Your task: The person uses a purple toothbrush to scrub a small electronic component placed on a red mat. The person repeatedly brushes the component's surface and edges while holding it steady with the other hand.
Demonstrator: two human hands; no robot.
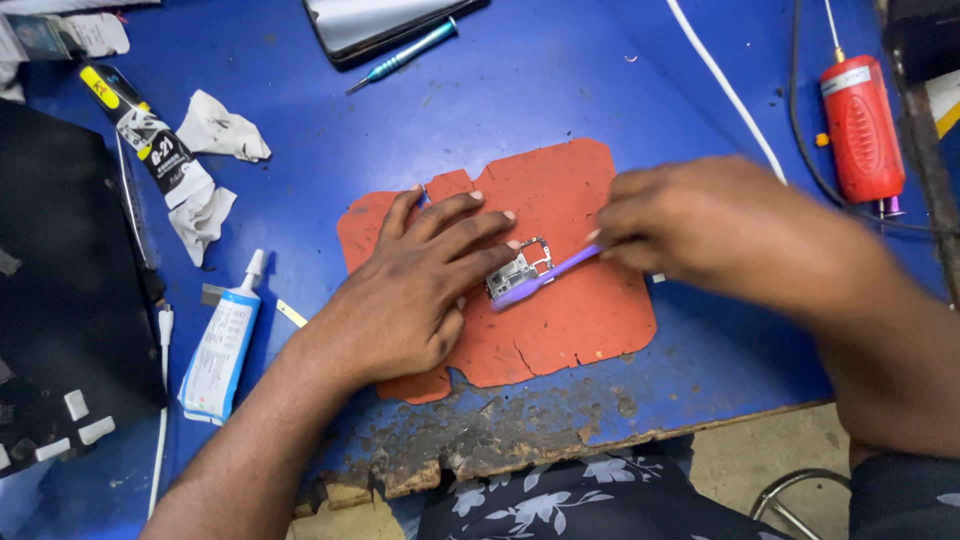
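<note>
Flat left hand (415,290) pinning circuit board (518,268)

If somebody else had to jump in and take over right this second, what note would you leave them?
Left hand: flat on the orange mat, fingers pinning the small circuit board.
Right hand: pinches the purple brush, its head against the board; the hand is blurred.
Nearby on the blue table: white glue tube, black adhesive tube, crumpled tissues, teal screwdriver, red tool.
Done: board is out on the mat.
Left: cannot tell how clean it is.
</note>
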